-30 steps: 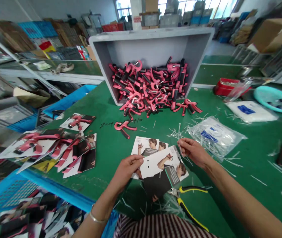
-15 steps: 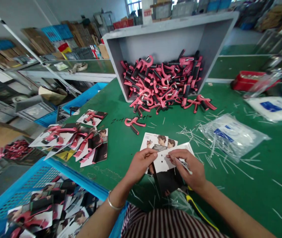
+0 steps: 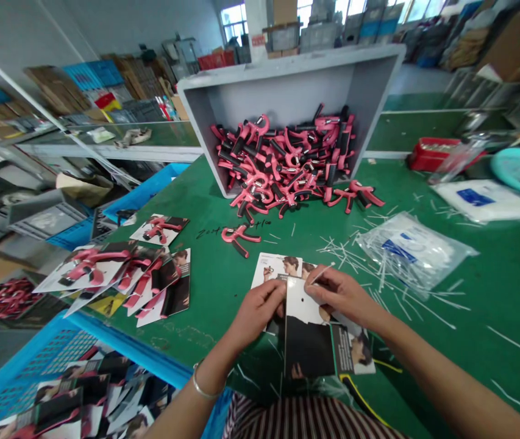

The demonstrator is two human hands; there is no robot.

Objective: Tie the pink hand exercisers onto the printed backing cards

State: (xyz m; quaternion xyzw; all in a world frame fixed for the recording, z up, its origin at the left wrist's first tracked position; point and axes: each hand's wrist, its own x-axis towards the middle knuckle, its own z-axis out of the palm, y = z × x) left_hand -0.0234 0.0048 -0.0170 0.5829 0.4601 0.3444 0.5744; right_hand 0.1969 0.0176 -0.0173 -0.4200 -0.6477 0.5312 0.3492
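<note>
My left hand (image 3: 260,311) pinches the left edge of a white and black card (image 3: 309,344) that has small holes near its top. At the card's upper right, my right hand (image 3: 339,292) is closed, with a thin white tie (image 3: 322,272) between its fingers. Other printed cards (image 3: 274,268) lie behind and beside the held one. A single pink and black clamp (image 3: 240,238) rests on the green table beyond my hands. Many more clamps (image 3: 287,164) fill a tipped grey crate (image 3: 282,76), and some spill out at its front.
Cards with clamps (image 3: 145,274) are piled at the left, above a blue basket (image 3: 72,335) of more. Loose white ties (image 3: 346,253) and a plastic bag (image 3: 417,250) lie right. Yellow-handled pliers (image 3: 360,396) are near my body. A red box (image 3: 433,152) stands back right.
The view has shifted, moving the scene left and down. The held card now stands more upright, and another printed card shows to its right. The tie in my right hand now points upward.
</note>
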